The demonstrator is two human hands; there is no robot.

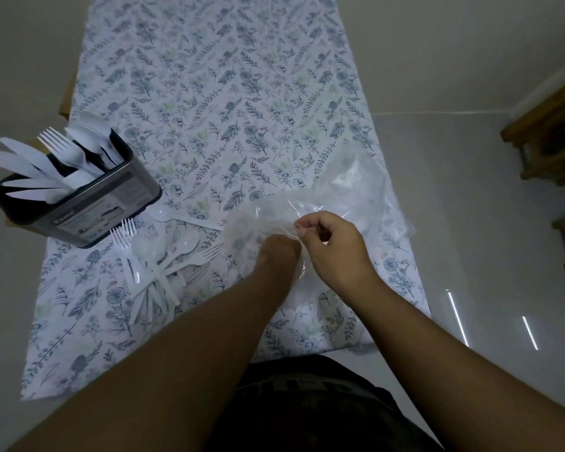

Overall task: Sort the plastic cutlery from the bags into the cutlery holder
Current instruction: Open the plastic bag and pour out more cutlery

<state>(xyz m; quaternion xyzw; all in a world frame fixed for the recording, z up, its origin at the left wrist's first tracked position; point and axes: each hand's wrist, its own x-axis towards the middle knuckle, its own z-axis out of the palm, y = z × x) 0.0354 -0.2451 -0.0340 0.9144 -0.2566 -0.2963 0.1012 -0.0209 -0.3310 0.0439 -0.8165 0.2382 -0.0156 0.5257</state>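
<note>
Reaching into the clear plastic bag (340,190), the left hand (274,252) is sitting inside its mouth, its fingers hidden by the film, so their state cannot be told. The right hand (330,243) is pinching the bag's edge between thumb and curled fingers. Loose white forks and spoons (163,259) are lying on the floral counter (225,109), just beside the black cutlery holder (88,197), which is standing with knives and forks in it.

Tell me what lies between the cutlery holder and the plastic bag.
In the head view, a loose pile of white plastic forks and spoons lies on the floral cloth between the cutlery holder and the plastic bag.
</note>
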